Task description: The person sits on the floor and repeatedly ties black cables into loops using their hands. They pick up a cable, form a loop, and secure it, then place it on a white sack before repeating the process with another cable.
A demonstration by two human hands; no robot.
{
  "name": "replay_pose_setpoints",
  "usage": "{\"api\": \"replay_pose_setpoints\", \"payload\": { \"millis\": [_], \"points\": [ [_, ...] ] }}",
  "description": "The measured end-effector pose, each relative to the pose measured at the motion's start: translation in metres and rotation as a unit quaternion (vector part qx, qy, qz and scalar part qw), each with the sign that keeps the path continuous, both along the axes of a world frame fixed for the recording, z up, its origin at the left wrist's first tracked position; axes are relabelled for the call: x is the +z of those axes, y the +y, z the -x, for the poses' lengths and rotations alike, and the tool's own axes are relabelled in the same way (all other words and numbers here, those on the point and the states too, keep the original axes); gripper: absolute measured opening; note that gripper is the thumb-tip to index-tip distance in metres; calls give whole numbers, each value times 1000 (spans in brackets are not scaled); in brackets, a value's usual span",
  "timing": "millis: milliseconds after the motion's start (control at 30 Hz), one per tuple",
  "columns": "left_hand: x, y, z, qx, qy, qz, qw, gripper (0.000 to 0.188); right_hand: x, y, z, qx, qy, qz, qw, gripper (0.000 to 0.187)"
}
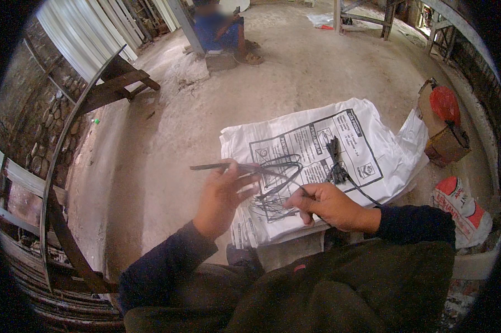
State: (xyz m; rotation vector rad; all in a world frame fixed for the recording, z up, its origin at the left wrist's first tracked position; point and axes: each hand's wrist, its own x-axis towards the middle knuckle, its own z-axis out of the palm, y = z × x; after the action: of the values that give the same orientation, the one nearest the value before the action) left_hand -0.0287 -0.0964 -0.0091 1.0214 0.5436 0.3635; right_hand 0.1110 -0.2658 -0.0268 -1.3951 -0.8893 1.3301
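Note:
My left hand (220, 197) is closed around a bundle of thin black cords (284, 166), whose straight ends stick out to the left past the fingers. The rest of the bundle loops to the right over a stack of white printed sacks (236, 147) in front of me. With thumb and finger together, my right hand (342, 206) pinches one black strand near the loops. A second bunch of black cords (337, 172), gathered at its middle, lies on the top sack just beyond my right hand. One strand runs from there toward my right wrist.
At the right stand a cardboard box (447, 147) with a red plastic bag (445, 104), and a red-and-white sack (462, 211). A wooden frame (114, 86) stands at the left. A person in blue (217, 36) sits on a block at the far side. White corrugated sheets (78, 36) lean behind.

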Motion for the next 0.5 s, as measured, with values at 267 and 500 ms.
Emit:
{"api": "replay_pose_setpoints", "payload": {
  "millis": [267, 500],
  "points": [
    [6, 26, 6, 71, -100, 45, 991, 19, -6, 0, 1, -75, 74, 21, 994, 37],
    [8, 33, 11, 112, -138, 43, 983, 16, -20, -1, -6, 32, 31, 16, 999, 35]
  ]
}}
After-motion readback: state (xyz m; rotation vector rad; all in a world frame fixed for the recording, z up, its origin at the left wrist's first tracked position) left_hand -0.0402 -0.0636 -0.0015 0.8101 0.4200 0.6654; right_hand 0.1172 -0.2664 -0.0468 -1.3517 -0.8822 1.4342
